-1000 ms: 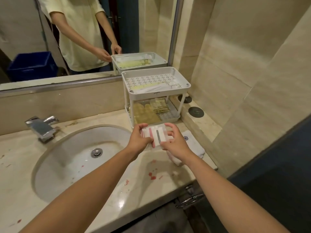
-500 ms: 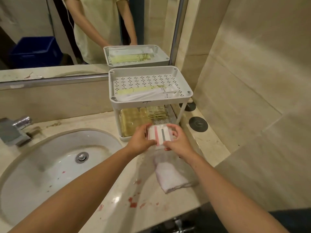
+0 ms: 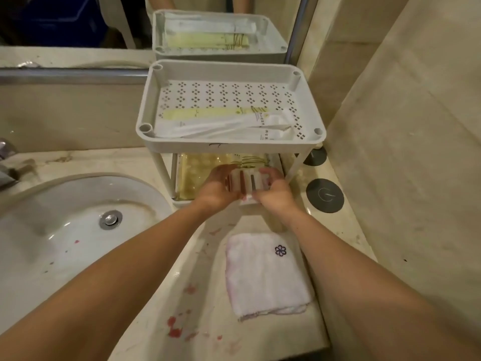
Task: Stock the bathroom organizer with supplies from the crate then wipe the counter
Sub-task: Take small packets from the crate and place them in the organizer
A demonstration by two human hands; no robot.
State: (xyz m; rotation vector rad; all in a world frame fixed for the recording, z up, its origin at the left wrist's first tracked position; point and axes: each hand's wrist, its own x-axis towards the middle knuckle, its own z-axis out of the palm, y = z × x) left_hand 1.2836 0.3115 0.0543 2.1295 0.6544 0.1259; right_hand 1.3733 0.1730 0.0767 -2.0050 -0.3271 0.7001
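1. Red-stained marble desk (image 3: pixel 205 308); sink (image 3: pixel 65 201) at left.
2. Left hand (image 3: pixel 216 190) and right hand (image 3: pixel 277 195) each grip the striped packet (image 3: pixel 247 179) at the lower shelf of the organizer (image 3: pixel 231 147).
3. Folded white cloth (image 3: pixel 263 277) lies on the desk, nearer.

One white two-tier plastic organizer (image 3: pixel 230 147), one left hand (image 3: pixel 216 189), one right hand (image 3: pixel 276 194), one clear red-striped packet (image 3: pixel 246 179), one folded white cloth (image 3: pixel 263 277), two dark round discs (image 3: pixel 324 195)

Towel (image 3: pixel 265 274) before organizer (image 3: pixel 229 145), right of sink (image 3: pixel 65 204)
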